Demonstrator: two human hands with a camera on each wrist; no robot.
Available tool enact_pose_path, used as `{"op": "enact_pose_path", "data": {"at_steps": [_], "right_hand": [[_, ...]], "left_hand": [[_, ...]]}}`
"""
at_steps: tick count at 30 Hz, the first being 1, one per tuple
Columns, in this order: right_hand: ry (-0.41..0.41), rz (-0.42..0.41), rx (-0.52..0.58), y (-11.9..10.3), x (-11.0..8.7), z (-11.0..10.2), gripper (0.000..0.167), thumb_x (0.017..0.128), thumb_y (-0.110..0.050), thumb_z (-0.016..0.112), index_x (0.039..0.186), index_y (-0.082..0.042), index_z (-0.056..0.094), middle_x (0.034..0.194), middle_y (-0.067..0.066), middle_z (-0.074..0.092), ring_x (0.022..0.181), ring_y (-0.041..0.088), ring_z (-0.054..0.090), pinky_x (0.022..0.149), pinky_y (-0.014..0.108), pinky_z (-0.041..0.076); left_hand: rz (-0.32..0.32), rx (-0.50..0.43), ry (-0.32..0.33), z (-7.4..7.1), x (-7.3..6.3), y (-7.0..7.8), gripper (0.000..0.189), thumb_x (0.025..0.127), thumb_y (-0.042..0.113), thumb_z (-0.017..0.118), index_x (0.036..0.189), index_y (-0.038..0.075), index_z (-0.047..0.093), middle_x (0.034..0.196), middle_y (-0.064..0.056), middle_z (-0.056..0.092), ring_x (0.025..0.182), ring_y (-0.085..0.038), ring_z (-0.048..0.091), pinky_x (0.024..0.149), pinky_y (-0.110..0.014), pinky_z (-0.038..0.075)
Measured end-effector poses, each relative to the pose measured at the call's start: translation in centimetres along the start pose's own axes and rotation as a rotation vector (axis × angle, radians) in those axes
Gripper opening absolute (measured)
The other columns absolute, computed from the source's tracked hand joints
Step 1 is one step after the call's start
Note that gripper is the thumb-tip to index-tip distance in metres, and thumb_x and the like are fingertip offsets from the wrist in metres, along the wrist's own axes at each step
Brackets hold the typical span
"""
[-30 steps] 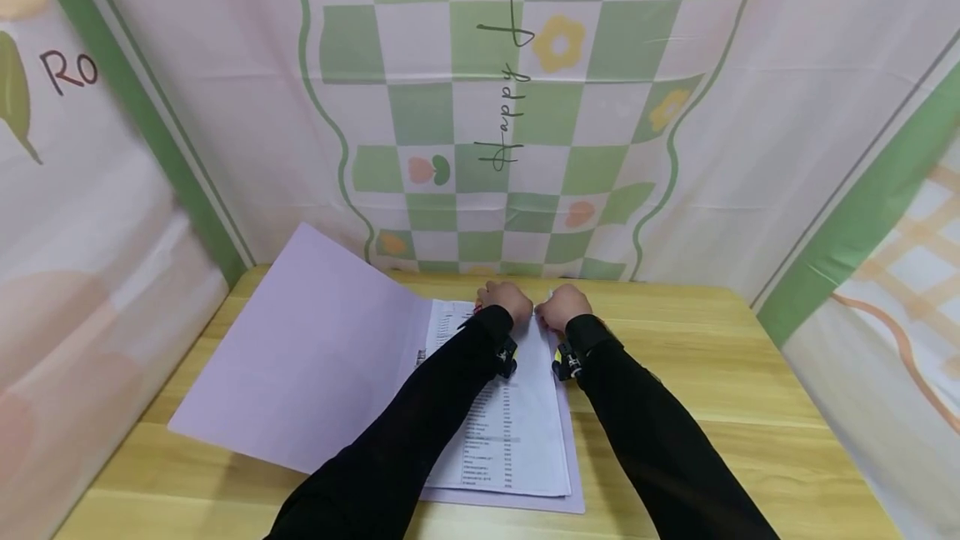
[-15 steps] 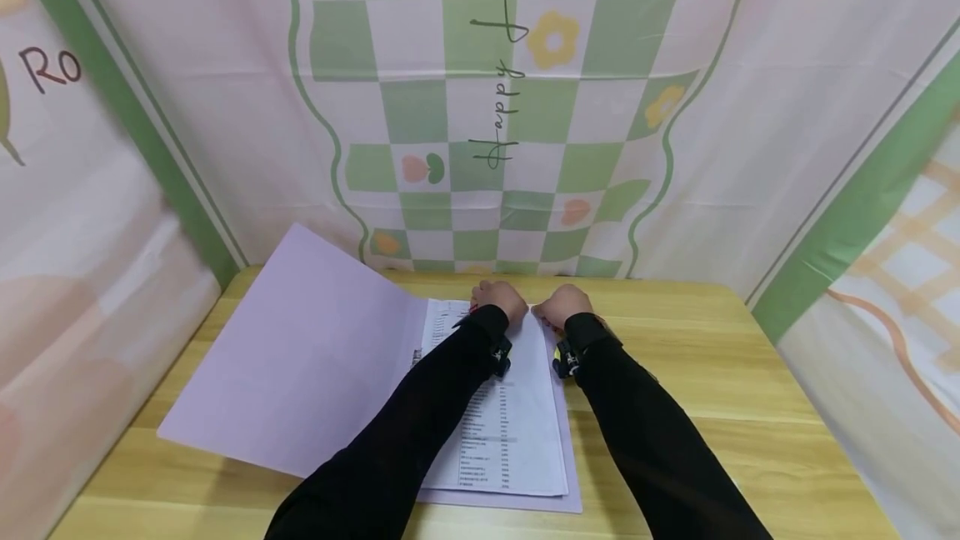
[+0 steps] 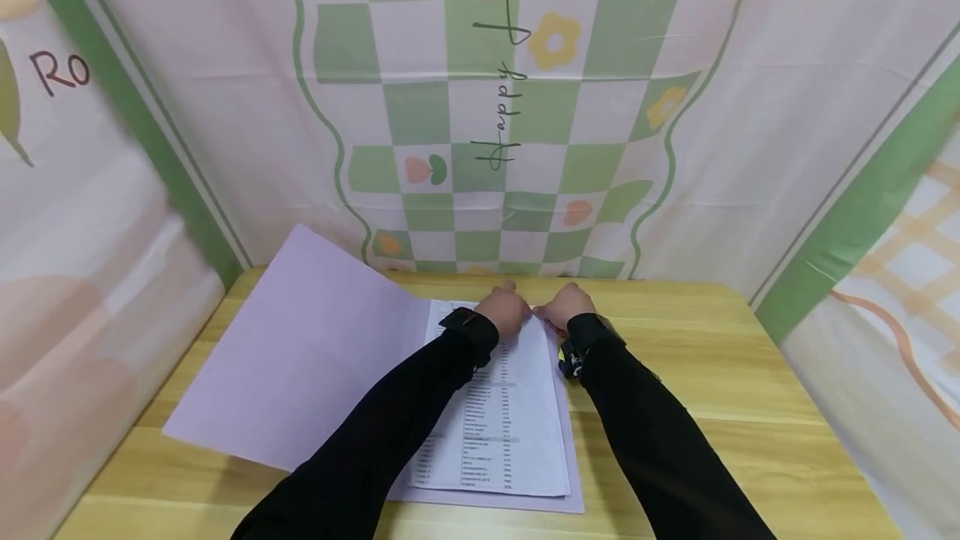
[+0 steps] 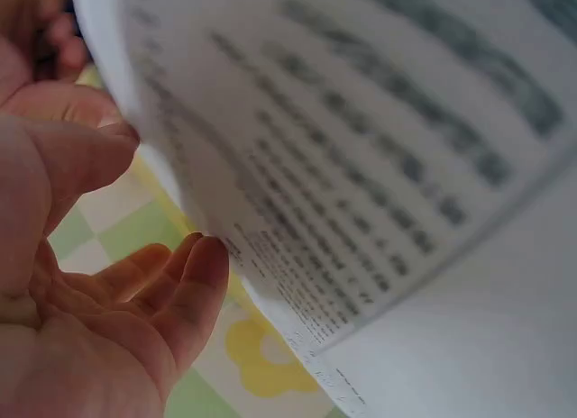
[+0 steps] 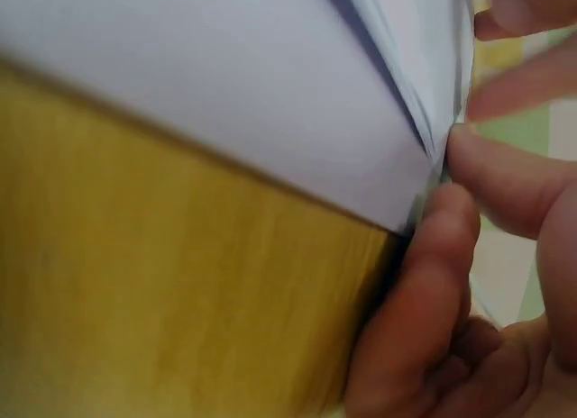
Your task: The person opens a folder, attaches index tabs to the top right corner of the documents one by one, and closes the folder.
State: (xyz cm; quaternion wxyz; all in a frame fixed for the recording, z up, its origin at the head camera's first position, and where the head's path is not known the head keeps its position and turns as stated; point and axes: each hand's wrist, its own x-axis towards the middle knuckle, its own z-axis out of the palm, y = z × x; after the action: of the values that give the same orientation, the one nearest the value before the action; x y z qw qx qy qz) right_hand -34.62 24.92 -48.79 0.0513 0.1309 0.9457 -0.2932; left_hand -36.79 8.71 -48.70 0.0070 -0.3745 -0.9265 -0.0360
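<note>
A lilac paper folder (image 3: 307,348) lies opened out, its left cover raised at an angle. On its right side rests a stack of printed sheets (image 3: 517,432). At the far edge of the sheets is my left hand (image 3: 504,312); in the left wrist view its loosely extended fingertips (image 4: 209,260) touch the paper's edge. My right hand (image 3: 567,305) pinches the far right corner of the sheets between thumb (image 5: 505,170) and index finger. Whether the folder's corner is also in that pinch I cannot tell.
A light wooden table (image 3: 690,407) carries the folder. Behind it hangs a green-and-white checked cloth (image 3: 480,132) with flowers and lettering. Cloth walls (image 3: 90,298) close in both sides.
My left wrist has turned, its forearm has swung left, and more of the printed page shows. The right hand stays at the corner.
</note>
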Motion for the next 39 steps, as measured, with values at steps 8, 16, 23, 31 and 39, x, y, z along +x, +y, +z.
{"op": "enact_pose_path", "data": {"at_steps": [8, 16, 23, 31, 39], "right_hand": [[-0.060, 0.054, 0.035, 0.9, -0.9, -1.4, 0.044, 0.090, -0.032, 0.063, 0.058, -0.001, 0.064, 0.052, 0.009, 0.058, 0.046, 0.021, 0.058, 0.048, 0.032, 0.045], [0.031, -0.248, -0.336, -0.1, -6.3, -2.9, 0.065, 0.096, -0.024, 0.060, 0.136, 0.021, 0.036, 0.089, 0.026, 0.062, 0.080, 0.038, 0.061, 0.073, 0.050, 0.050], [-0.202, -0.658, -0.495, -2.4, -14.2, -1.7, 0.048, 0.079, -0.023, 0.082, 0.120, -0.002, 0.067, 0.125, 0.018, 0.060, 0.109, 0.029, 0.059, 0.095, 0.044, 0.047], [-0.292, -0.704, -0.591, -2.7, -17.1, -0.2, 0.049, 0.067, -0.019, 0.090, 0.112, -0.011, 0.071, 0.108, 0.003, 0.062, 0.074, 0.013, 0.056, 0.076, 0.033, 0.053], [-0.211, -0.757, -0.626, -2.3, -17.1, 0.6, 0.043, 0.062, -0.013, 0.091, 0.101, -0.011, 0.073, 0.092, 0.000, 0.059, 0.064, 0.011, 0.049, 0.065, 0.030, 0.051]], "left_hand": [[0.045, 0.180, -0.095, -1.1, -1.9, 2.0, 0.028, 0.105, 0.010, 0.046, 0.119, 0.011, 0.071, 0.130, 0.005, 0.057, 0.096, -0.017, 0.056, 0.080, -0.025, 0.046], [0.022, 0.157, -0.143, -1.0, -2.5, 2.2, 0.034, 0.107, 0.012, 0.045, 0.135, 0.016, 0.063, 0.143, 0.004, 0.051, 0.117, -0.020, 0.053, 0.093, -0.028, 0.045], [0.013, 0.122, -0.147, -0.7, -2.4, 2.1, 0.032, 0.101, 0.015, 0.055, 0.131, 0.012, 0.066, 0.141, 0.003, 0.051, 0.115, -0.024, 0.051, 0.095, -0.028, 0.043], [-0.021, 0.086, -0.190, -0.5, -2.4, 2.0, 0.045, 0.101, 0.021, 0.055, 0.144, 0.011, 0.054, 0.151, 0.002, 0.042, 0.129, -0.026, 0.044, 0.105, -0.030, 0.035], [-0.120, 0.131, -0.164, -0.5, -6.0, 4.2, 0.034, 0.097, 0.026, 0.059, 0.127, 0.013, 0.068, 0.136, -0.003, 0.056, 0.121, -0.029, 0.053, 0.102, -0.046, 0.040]]}}
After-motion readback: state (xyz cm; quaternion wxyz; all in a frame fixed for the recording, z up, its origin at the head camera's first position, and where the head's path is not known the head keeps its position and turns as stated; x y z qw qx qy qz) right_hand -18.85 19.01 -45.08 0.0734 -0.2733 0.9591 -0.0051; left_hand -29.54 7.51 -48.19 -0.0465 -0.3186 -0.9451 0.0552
